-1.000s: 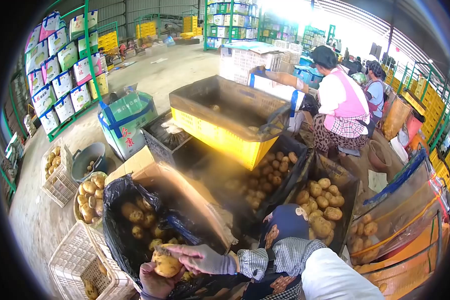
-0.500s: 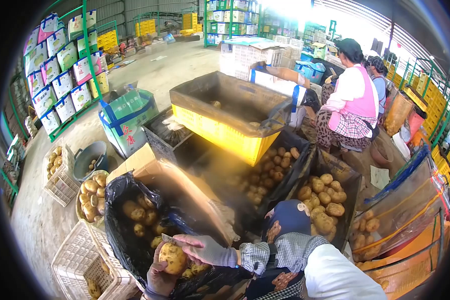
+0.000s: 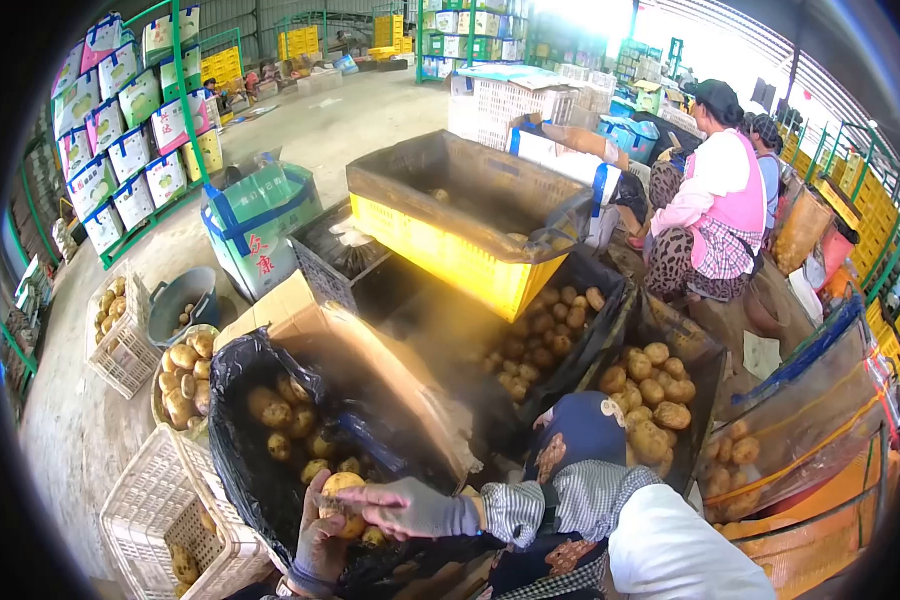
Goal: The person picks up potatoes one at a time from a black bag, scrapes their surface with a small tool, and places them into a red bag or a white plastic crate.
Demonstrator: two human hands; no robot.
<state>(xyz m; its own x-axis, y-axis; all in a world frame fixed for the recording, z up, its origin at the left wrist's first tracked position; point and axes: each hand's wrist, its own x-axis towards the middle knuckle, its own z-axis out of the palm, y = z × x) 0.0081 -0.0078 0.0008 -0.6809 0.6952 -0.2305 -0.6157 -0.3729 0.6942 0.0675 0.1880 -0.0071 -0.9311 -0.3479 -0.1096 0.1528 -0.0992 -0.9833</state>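
A large potato is between my two gloved hands, above a container lined with black plastic. My left hand is curled around its left side and underneath. My right hand comes in from the right, its fingers laid across the potato's front and covering part of it. Several more potatoes lie inside the black liner below and beyond my hands. A cardboard flap stands along the far right side of this container.
A yellow crate stands ahead, with lined containers of potatoes to the right. At left are a white basket, a wicker basket of potatoes and a grey bucket. A person in pink squats at right.
My right hand has shifted slightly left and now covers more of the potato's front. The potato appears turned in my hands. The camera view has moved slightly.
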